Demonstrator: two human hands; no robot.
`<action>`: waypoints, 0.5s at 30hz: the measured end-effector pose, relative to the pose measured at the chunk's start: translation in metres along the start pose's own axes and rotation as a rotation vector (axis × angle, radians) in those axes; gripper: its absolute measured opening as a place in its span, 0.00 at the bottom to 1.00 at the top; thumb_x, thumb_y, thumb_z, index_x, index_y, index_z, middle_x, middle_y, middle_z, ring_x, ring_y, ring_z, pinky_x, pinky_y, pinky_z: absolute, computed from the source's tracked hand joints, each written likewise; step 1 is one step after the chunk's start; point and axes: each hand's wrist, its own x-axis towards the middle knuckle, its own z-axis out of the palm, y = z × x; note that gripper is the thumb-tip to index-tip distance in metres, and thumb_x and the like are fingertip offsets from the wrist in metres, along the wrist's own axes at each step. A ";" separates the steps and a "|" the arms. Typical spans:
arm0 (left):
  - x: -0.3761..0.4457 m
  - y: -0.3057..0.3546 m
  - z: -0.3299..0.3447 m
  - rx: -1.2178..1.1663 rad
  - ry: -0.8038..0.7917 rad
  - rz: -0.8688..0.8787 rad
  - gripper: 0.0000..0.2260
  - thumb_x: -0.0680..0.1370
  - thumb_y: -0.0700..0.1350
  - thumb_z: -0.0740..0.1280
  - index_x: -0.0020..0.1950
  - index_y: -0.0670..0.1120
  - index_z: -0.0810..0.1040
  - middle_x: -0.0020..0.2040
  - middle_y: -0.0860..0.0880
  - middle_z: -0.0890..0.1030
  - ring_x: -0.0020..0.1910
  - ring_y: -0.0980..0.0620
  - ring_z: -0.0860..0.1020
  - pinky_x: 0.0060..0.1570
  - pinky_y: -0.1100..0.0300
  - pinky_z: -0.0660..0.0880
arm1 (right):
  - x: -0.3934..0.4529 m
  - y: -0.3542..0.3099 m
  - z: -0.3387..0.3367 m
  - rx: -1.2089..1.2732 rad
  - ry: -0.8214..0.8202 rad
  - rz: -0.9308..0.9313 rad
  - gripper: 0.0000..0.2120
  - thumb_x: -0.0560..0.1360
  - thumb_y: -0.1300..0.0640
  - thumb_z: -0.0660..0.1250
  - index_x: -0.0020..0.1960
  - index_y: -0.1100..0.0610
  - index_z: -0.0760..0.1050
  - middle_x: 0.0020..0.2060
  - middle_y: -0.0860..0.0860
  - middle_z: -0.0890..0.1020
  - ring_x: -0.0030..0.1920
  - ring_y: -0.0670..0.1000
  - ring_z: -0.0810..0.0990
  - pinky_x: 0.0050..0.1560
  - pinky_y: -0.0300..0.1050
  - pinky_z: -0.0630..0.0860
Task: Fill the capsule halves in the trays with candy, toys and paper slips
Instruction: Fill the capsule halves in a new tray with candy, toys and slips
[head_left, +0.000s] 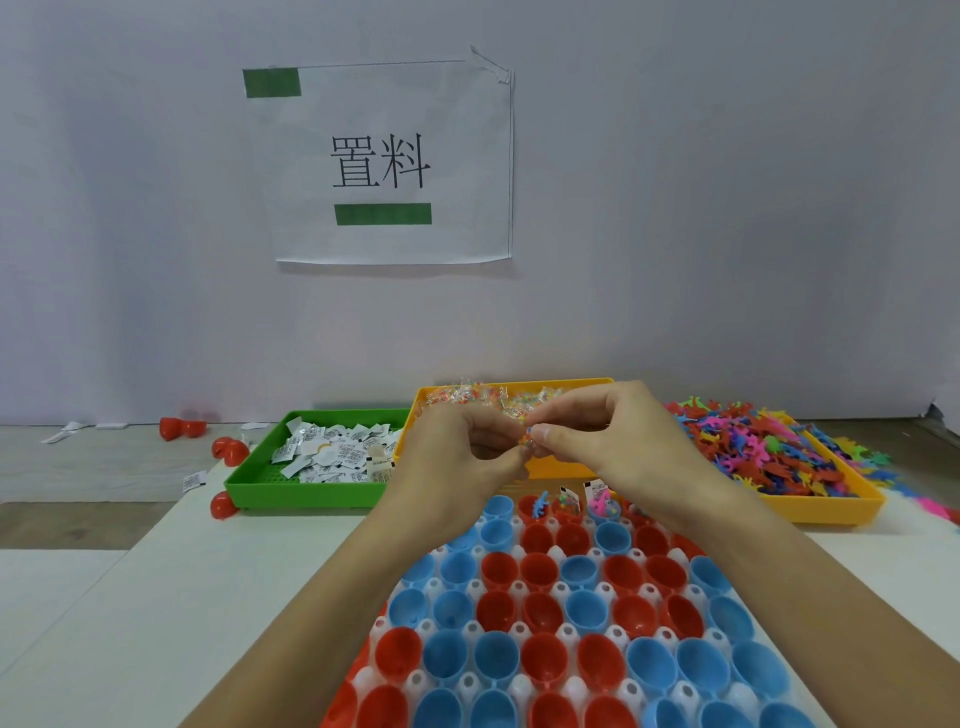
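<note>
We take the white capsule tray (470, 631) as landmark: it sits on the tabletop (182, 597) nearest us, w/ red and blue capsule halves (540, 660) standing open side up in its rows. Most halves look empty; in the far row approx. three hold stuff – a red one w/ a blue toy (540, 503), the next w/ candy beads and a paper slip (567, 500), and a blue one w/ a pink toy (602, 504) and a slip. Just above the tray's far edge our hands meet: left hand (462, 452) and right hand (597, 436) both pinch one small clear candy packet (525, 439) between thumb and fingertips, fingers curled, hands nearly touching. Beyond the tray, behind the hands, is a yellow tray of candy packets (571, 387). Far-left of the capsule tray is a green tray (306, 496) full of folded paper slips (332, 452); far-right is another yellow tray (826, 506) heaped w/ coloured plastic toys (769, 447), some spilling over its right side. Left of the green tray, a few loose red capsule halves (228, 449) and stray slips lie on the tabletop. On the wall behind hangs a paper sign (384, 161) w/ two characters and green bars.
</note>
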 end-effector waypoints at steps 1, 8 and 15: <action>0.000 0.000 0.000 0.012 0.005 0.005 0.02 0.75 0.40 0.74 0.47 0.45 0.85 0.38 0.50 0.86 0.37 0.53 0.85 0.43 0.60 0.81 | 0.000 0.000 0.000 -0.009 -0.008 -0.005 0.05 0.75 0.61 0.73 0.51 0.58 0.85 0.42 0.49 0.87 0.45 0.43 0.85 0.49 0.33 0.79; 0.000 -0.005 0.002 0.090 0.010 0.020 0.09 0.74 0.37 0.73 0.41 0.51 0.83 0.37 0.50 0.86 0.36 0.54 0.85 0.42 0.58 0.82 | 0.003 0.007 0.001 -0.086 -0.006 -0.025 0.04 0.74 0.62 0.74 0.49 0.59 0.85 0.39 0.50 0.87 0.40 0.45 0.86 0.45 0.35 0.81; 0.005 -0.014 -0.011 0.162 0.067 -0.017 0.01 0.73 0.41 0.75 0.44 0.45 0.85 0.37 0.50 0.85 0.38 0.54 0.84 0.45 0.58 0.82 | 0.009 0.024 0.004 -0.335 0.064 -0.064 0.04 0.74 0.60 0.75 0.45 0.52 0.86 0.39 0.43 0.86 0.41 0.37 0.83 0.42 0.26 0.76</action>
